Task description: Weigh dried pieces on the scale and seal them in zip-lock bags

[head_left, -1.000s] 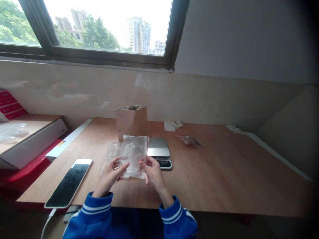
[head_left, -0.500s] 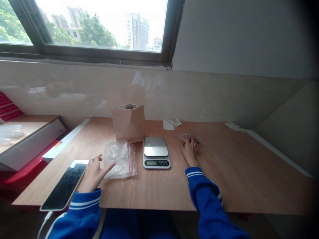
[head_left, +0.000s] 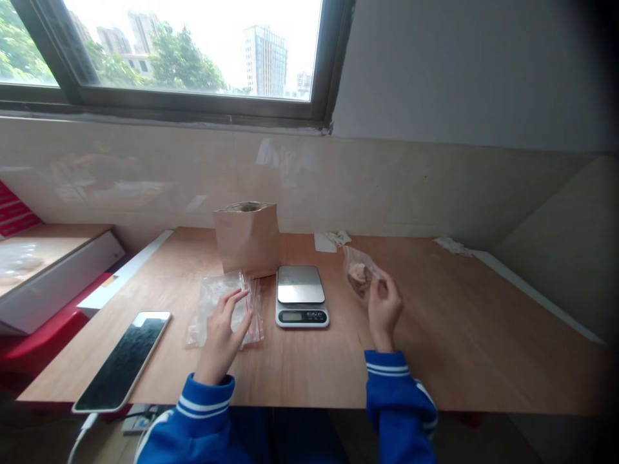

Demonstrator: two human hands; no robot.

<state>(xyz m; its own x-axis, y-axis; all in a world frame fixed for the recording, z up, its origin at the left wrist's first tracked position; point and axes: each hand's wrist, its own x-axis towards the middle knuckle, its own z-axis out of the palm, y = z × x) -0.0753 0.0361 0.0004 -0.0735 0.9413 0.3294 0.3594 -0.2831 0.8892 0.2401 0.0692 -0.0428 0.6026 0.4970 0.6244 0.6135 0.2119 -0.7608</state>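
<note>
Head view, filled bag [head_left: 358, 273], pinched in right hand [head_left: 385, 304]

Phone [head_left: 123, 361] at near left corner of desk [head_left: 459, 348]; rightward, zip bags [head_left: 206, 299], then scale [head_left: 300, 290]; paper bag [head_left: 247, 238] behind, toward far edge; pouch [head_left: 356, 276] right of scale.

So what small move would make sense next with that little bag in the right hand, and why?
Probably bring the small filled bag leftward over the scale: the right hand holds it just to the scale's right, the metal plate faces up, and the left hand is on the scale's other side, out of the way.
</note>
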